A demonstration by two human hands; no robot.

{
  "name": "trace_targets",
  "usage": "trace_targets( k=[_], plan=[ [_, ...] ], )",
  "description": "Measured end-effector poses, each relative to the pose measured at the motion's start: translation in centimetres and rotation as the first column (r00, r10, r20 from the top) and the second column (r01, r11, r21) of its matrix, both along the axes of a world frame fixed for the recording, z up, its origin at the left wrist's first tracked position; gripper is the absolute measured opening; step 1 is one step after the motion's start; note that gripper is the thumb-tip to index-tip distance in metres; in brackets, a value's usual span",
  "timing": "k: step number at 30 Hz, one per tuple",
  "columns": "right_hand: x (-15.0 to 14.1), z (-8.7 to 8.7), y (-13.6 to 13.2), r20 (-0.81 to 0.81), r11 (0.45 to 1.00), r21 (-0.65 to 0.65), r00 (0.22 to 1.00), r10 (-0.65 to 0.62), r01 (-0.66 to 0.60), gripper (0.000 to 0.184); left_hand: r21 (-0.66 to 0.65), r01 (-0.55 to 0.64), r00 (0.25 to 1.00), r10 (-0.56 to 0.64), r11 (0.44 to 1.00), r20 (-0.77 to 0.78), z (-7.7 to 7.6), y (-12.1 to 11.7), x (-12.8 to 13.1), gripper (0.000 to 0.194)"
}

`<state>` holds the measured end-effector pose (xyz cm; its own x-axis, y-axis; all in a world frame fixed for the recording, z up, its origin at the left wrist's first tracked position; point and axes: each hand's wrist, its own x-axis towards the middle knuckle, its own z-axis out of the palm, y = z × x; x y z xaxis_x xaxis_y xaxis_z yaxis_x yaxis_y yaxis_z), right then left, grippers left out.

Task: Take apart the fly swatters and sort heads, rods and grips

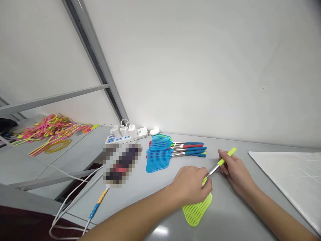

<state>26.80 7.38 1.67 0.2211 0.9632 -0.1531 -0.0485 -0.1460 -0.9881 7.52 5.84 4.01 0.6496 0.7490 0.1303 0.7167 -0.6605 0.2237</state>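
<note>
Both hands out over the smooth grey counter (pixel 140 204), one fly swatter between them. Your left hand (pixel 193 184) has its grip closed around the neck of the yellow-green plastic swatter (pixel 197 211), just above its perforated head. The head points toward you, partly covered by your palm. Your right hand (pixel 233 167) has its grip closed on the yellow-green handle (pixel 227 156), thumb and fingers around its lower part; the far end sticks out past them. Bare silver metal shaft (pixel 213 170) shows between your hands, slanting up to the right

Left of your hands, near the wall (pixel 200 73): an overlapping pile of swatters (pixel 157 159), mostly blue mesh heads, bits of red and green at the edges, handles toward the right, blue ones and a red one among them. Behind the pile, a small white rounded object (pixel 154 132); beside that, a white power strip (pixel 120 138) with chargers plugged in. Nearer you, a pixelated item, unreadable. Far left, a tangled heap of pink and yellow pieces (pixel 54 127). Right side, a glossy white sheet (pixel 291 174) lies flat
</note>
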Motion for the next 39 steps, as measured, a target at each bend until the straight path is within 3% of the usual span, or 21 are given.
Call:
trace_targets(
  k=[2,4,5,7,8,10,12,13,15,18,20,24,27,30,32,34,37,39],
  plan=[
    [1.2,0.0,0.5,0.150,0.983,0.106,0.975,-0.165,0.150,0.038,0.005,0.004,1.000,-0.004,1.000,-0.004,0.3,0.4,-0.5,0.024],
    [2.4,0.4,0.7,0.336,0.908,0.324,0.865,-0.373,0.266,0.046,0.006,0.013,1.000,-0.013,1.000,-0.010,0.7,0.6,-0.9,0.024],
    [2.8,0.7,0.7,0.438,0.861,0.452,0.783,-0.443,0.234,0.051,0.005,0.019,1.000,-0.019,1.000,-0.014,0.8,0.7,-1.0,0.024],
    [3.0,1.4,0.4,0.674,0.809,0.583,0.599,-0.432,-0.072,0.051,0.002,0.029,0.999,-0.029,1.000,-0.020,1.1,0.8,-1.2,0.024],
    [2.7,1.6,0.1,0.798,0.797,0.530,0.489,-0.352,-0.291,0.044,0.002,0.037,0.999,-0.037,0.999,-0.021,1.2,0.9,-1.2,0.023],
    [1.5,1.7,-0.7,0.958,0.732,0.266,0.255,-0.130,-0.628,0.027,0.027,0.069,0.997,-0.068,0.997,-0.035,1.3,1.1,-1.5,0.023],
    [-0.1,1.5,-1.5,0.994,0.660,0.026,0.093,0.066,-0.751,0.027,0.073,0.123,0.991,-0.118,0.990,-0.070,1.5,1.4,-1.9,0.024],
    [-0.8,1.4,-1.8,0.990,0.652,-0.044,0.055,0.131,-0.757,0.032,0.093,0.147,0.986,-0.139,0.985,-0.089,1.7,1.6,-2.2,0.025],
    [-1.8,1.6,-2.3,0.974,0.679,-0.113,0.055,0.220,-0.726,0.036,0.126,0.181,0.980,-0.168,0.975,-0.106,2.1,1.8,-2.8,0.024],
    [-2.2,2.9,-3.1,0.928,0.700,-0.165,0.131,0.348,-0.695,0.033,0.185,0.202,0.979,-0.191,0.962,-0.077,2.8,1.4,-3.3,0.024],
    [-2.4,4.2,-3.9,0.878,0.680,-0.214,0.167,0.448,-0.701,0.032,0.180,0.207,0.977,-0.195,0.962,-0.084,3.1,0.6,-3.4,0.026],
    [-3.5,6.1,-6.3,0.725,0.606,-0.254,0.267,0.635,-0.754,0.026,-0.011,0.235,0.960,-0.234,0.972,-0.154,3.2,-1.7,-3.6,0.029],
    [-4.7,6.3,-7.8,0.645,0.583,-0.267,0.307,0.700,-0.768,0.027,-0.042,0.282,0.950,-0.285,0.959,-0.130,3.3,-3.1,-4.5,0.028],
    [-5.8,5.9,-8.3,0.630,0.554,-0.290,0.281,0.724,-0.780,0.034,0.005,0.239,0.965,-0.237,0.971,-0.114,3.5,-3.9,-6.0,0.031],
    [-6.5,5.3,-8.4,0.673,0.538,-0.268,0.244,0.698,-0.799,0.035,-0.042,0.204,0.969,-0.208,0.978,-0.135,3.5,-4.2,-7.0,0.035],
    [-6.9,4.4,-8.4,0.801,0.541,-0.245,0.146,0.581,-0.804,0.030,-0.175,0.197,0.959,-0.227,0.965,-0.168,3.3,-4.1,-7.7,0.037],
    [-7.0,2.6,-8.3,0.966,0.512,-0.201,-0.083,0.245,-0.835,0.019,-0.378,0.187,0.945,-0.271,0.907,-0.182,3.3,-3.6,-8.2,0.038],
    [-6.8,2.0,-8.2,0.990,0.440,-0.136,-0.141,0.021,-0.888,0.020,-0.488,0.161,0.948,-0.272,0.858,-0.165,3.6,-3.1,-8.4,0.037]
  ],
)
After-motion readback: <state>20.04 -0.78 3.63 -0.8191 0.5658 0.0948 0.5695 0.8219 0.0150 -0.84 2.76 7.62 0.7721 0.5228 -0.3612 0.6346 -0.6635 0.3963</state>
